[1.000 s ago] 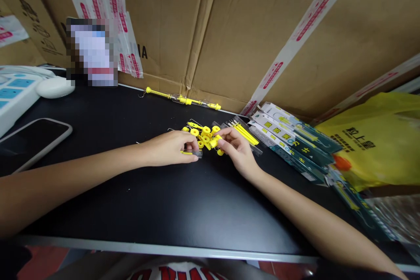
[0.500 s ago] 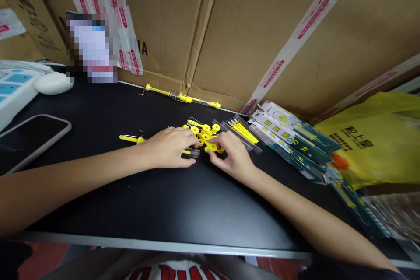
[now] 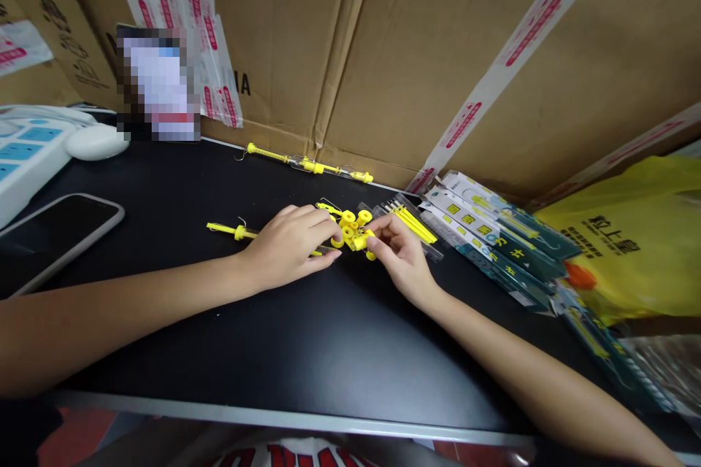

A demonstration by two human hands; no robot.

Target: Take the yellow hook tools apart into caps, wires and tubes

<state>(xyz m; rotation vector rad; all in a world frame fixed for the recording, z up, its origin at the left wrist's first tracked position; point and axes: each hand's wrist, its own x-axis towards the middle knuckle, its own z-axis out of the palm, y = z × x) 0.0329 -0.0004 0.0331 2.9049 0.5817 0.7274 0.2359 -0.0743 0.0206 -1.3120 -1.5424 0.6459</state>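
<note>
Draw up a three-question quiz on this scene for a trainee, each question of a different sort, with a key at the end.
1. True or false: the phone lies apart from the left hand.
2. Multiple choice: what is at the fingers of the right hand?
A) A power strip
B) A small yellow part
C) A plastic bag
3. Fill in the missing word: the thin yellow rods lie between the pile of yellow parts and the stack of printed ____.

Key:
1. True.
2. B.
3. Boxes.
</note>
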